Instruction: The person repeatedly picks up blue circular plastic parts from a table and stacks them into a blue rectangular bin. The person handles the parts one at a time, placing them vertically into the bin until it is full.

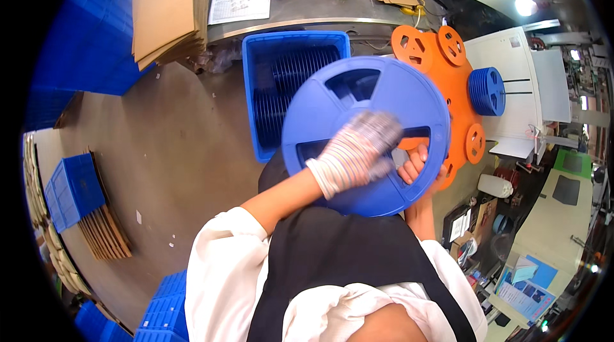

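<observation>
Now the right hand point(414, 165) clamps a round plastic reel point(409, 89), but whether the blurred, knit-gloved left hand point(364, 145) grips, I cannot tell

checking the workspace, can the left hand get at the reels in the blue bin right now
Probably not directly: the left hand is over the big blue reel, which hides part of the blue bin here. Still, the bin is open on top and some reels show.

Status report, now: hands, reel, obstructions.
Left hand, gloved, blurred, over blue reel. Right hand, bare, gripping its rim. Reel partly hides blue bin; no visible obstruction.
</observation>
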Tool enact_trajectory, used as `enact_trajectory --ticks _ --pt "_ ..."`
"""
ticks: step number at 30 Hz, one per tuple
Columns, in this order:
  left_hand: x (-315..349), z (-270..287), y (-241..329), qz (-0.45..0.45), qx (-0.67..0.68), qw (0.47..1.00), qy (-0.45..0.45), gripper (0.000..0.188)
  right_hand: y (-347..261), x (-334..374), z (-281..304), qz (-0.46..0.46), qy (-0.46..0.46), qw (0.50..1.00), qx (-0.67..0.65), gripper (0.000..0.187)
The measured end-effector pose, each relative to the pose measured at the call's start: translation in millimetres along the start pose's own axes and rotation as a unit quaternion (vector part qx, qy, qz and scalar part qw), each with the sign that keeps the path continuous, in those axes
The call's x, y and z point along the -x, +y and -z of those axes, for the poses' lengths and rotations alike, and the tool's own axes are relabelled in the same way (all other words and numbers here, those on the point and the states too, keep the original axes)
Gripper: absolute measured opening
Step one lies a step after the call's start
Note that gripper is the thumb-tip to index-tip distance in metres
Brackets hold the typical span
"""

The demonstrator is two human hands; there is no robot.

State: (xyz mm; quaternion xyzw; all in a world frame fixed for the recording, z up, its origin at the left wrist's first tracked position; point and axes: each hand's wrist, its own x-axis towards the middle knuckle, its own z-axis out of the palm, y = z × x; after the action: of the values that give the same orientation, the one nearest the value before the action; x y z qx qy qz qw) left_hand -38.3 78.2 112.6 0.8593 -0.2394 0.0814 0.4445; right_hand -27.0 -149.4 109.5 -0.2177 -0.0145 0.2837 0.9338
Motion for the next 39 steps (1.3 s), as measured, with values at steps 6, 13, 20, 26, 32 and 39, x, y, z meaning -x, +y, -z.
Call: enact_trajectory --ticks 6,13,20,26,32,39 --pt "122 -44 -110 0.271 -0.156 0.886 -0.343 0.054 -17 42 -12 0.066 0.055 0.992 0.096 0.034" --pt "46 -59 -16 0.285 -0.036 0.955 0.070 0.049 -36 76 -13 0.140 0.070 0.977 0.142 0.041" --pt "0 -106 60 0.390 0.398 0.828 -0.052 0.102 -28 108 -35 0.088 0.145 0.935 0.310 0.050" --pt "36 -75 52 0.346 0.717 0.602 0.061 0.070 -40 128 -41 0.049 0.132 0.965 0.222 0.050" --pt "60 -23 39 0.214 0.869 0.428 0.126 0.079 -41 133 -19 0.131 0.066 0.973 0.178 0.051" --pt "67 3 33 0.121 0.919 0.354 0.124 0.078 -60 125 -27 0.167 -0.031 0.981 0.096 0.047"
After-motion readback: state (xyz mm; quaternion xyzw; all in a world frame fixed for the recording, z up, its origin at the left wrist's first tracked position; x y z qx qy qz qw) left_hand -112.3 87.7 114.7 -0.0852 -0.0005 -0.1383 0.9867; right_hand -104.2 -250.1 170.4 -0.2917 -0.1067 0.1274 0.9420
